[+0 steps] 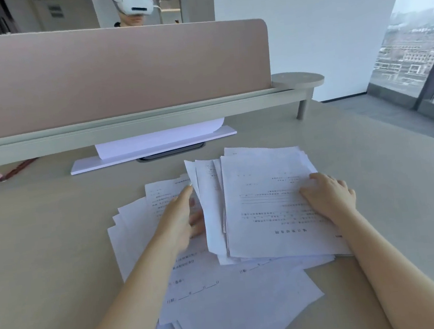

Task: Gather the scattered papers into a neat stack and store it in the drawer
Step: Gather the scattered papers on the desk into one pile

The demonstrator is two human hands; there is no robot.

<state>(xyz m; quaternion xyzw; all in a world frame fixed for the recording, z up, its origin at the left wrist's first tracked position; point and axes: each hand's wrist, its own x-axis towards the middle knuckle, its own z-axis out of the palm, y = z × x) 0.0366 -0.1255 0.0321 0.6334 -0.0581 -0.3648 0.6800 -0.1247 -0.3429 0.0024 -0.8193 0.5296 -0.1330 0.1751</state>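
Okay, mid-gather: my right hand (328, 197) lies flat on the part-built stack (269, 207), my left hand (181, 219) is open, fingers probably under its left edge. Loose papers (225, 298) lie toward me on the surface (43, 238), left hand nearer; no drawer visible.

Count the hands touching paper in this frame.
2. The left hand is at the left edge of the gathered pile, fingers against its lifted sheets. The right hand lies flat on the pile's top sheet, at its right side.
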